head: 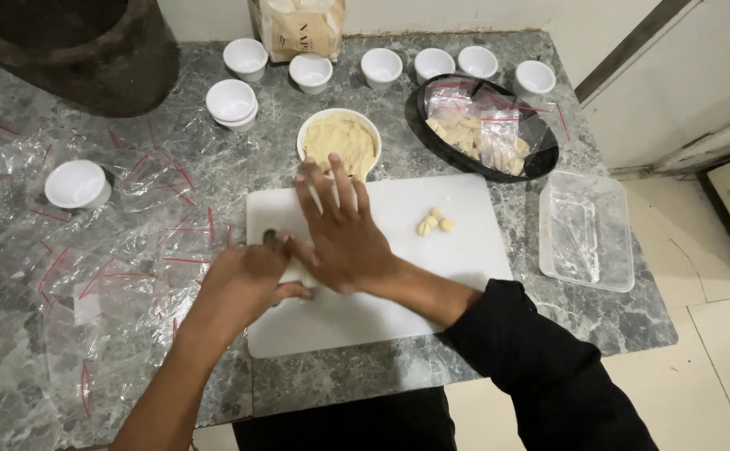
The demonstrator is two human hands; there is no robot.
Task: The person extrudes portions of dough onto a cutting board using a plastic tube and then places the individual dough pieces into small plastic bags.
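The right hand [344, 238] lies flat, fingers spread, pressing a pale dough piece [298, 271] on the white cutting board [465, 250]; the left hand [248, 280] closes around it, perhaps gripping a tool.

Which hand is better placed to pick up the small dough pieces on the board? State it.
Right, probably. The right hand lies flat and open, nearer the dough pieces; the left hand is curled farther away.

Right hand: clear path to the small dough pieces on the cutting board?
Probably yes. The right hand lies flat on the white cutting board, and the dough pieces sit to its right with only bare board between them; nothing blocks the way.
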